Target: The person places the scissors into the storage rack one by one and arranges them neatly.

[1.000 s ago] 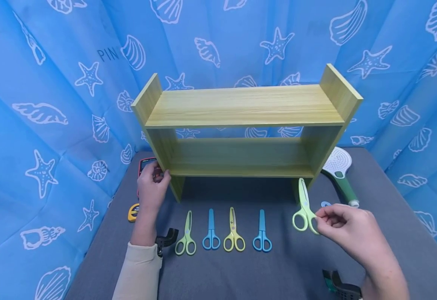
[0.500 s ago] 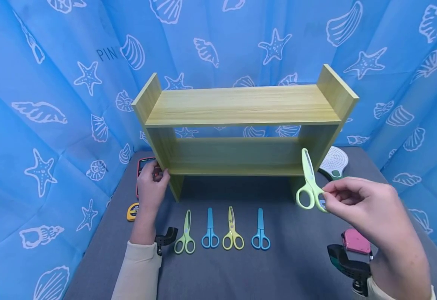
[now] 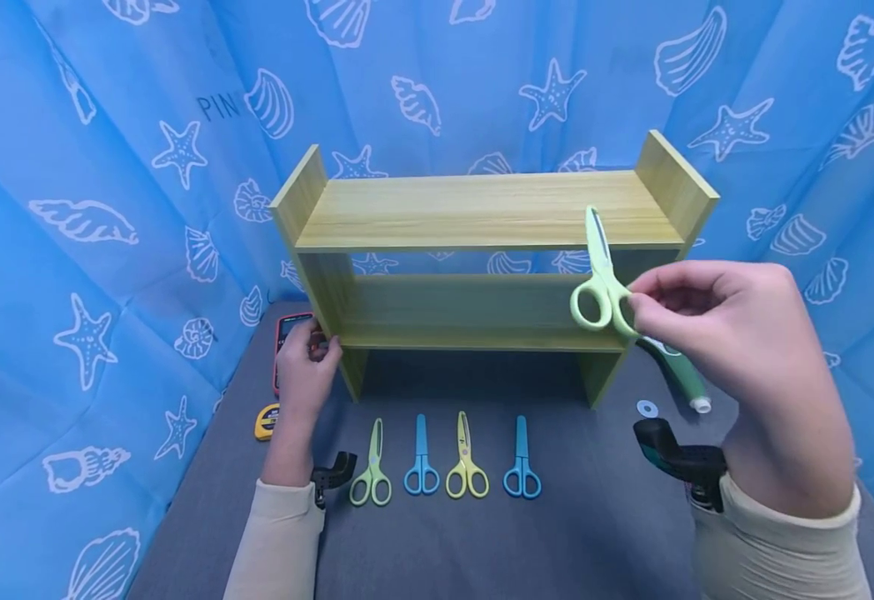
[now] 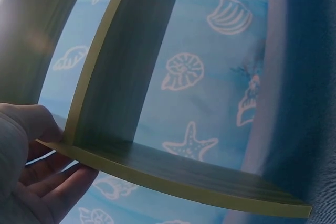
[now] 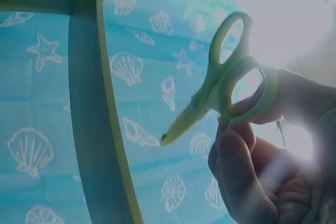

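Note:
My right hand (image 3: 729,333) pinches a pair of light green scissors (image 3: 598,268) by one finger loop, blades pointing up, in front of the right part of the wooden shelf (image 3: 481,210). In the right wrist view the green scissors (image 5: 212,90) hang in the air beside the shelf's side panel (image 5: 97,103). My left hand (image 3: 306,375) grips the lower left edge of the shelf's side panel; the left wrist view shows thumb and fingers (image 4: 68,182) around that edge. On the table lie, in a row, green scissors (image 3: 372,471), blue scissors (image 3: 422,467), yellow scissors (image 3: 466,467) and more blue scissors (image 3: 521,467).
Left of the shelf lie a red-edged device (image 3: 283,329), partly hidden by the hand, and a yellow tape measure (image 3: 266,422). On the right are a green-handled shower head (image 3: 680,375), partly covered by my right hand, and a small pale disc (image 3: 647,408). A blue curtain surrounds the table.
My right hand has lifted the green scissors from low by the table's right side up to the height of the top board. The left hand stays on the shelf edge.

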A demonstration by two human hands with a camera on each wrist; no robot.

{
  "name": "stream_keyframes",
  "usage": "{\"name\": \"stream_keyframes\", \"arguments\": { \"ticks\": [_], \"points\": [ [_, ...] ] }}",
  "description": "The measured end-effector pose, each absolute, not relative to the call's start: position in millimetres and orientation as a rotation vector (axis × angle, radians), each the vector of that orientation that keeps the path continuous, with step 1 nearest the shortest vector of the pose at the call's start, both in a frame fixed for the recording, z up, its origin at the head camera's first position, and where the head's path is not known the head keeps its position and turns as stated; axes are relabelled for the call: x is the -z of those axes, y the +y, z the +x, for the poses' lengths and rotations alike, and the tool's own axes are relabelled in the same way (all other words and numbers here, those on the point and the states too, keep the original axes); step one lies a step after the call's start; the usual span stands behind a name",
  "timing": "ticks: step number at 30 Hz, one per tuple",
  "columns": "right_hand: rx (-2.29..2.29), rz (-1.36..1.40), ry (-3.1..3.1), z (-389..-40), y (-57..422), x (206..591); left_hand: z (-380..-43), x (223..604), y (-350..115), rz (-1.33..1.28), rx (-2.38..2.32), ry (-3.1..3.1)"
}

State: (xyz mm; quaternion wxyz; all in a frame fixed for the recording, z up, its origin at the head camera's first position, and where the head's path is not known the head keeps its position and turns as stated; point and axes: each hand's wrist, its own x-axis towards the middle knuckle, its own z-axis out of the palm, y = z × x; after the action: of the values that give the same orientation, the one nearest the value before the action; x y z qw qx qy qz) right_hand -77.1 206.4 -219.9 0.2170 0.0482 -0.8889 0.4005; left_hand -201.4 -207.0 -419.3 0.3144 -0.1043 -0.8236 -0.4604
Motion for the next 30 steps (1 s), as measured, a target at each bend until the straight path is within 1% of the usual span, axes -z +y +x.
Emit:
{"name": "stream_keyframes", "arguments": {
  "ticks": [10,14,22,30],
  "points": [
    [-1.202,0.058,-2.481,-113,181,180,-204,420,-208,-0.307,1.209,-2.148],
    [-1.205,0.069,-2.507,-124,168,164,-206,419,-208,-0.322,1.223,-2.144],
    [-1.194,0.217,-2.546,-146,133,135,-206,420,-210,-0.320,1.239,-2.150],
    [-1.170,0.398,-2.592,-174,91,125,-205,418,-211,-0.317,1.228,-2.171]
  ]
}}
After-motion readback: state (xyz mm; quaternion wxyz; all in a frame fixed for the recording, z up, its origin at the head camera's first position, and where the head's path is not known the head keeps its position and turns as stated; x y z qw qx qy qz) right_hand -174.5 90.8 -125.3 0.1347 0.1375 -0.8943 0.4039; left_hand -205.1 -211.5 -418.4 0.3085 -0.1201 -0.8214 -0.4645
